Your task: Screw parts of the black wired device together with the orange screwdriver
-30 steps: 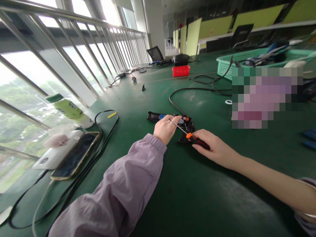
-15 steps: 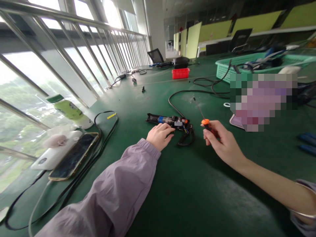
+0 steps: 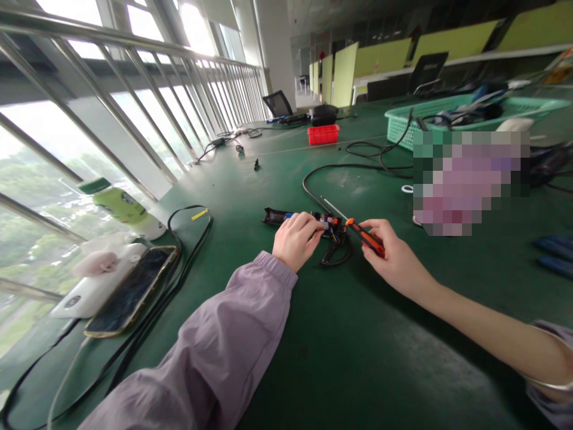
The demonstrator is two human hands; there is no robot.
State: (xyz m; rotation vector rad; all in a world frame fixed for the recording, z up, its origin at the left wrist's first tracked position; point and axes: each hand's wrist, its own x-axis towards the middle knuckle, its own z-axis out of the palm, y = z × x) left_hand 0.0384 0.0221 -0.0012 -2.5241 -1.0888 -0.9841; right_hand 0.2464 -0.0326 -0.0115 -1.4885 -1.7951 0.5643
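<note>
A long black corded device lies on the green table with its inner parts and colored wires exposed. My left hand is over its middle, fingers bent and closed on it near a small silver part. The fingers hide part of the device. In my right hand is an orange-and-black screwdriver, gripped by its handle. Its thin shaft points up and to the left, above the device's corded end. A loop of black cord lies just below that end.
To the left are a phone, a white power bank, a green-capped bottle and looped black cable. Farther off stand a red basket and a green basket full of items. A pixelated area covers something at right.
My left hand has slid right along the device, its fingers now at the silver part. My right hand has moved slightly left, and the screwdriver has swung to tilt more toward the left.
</note>
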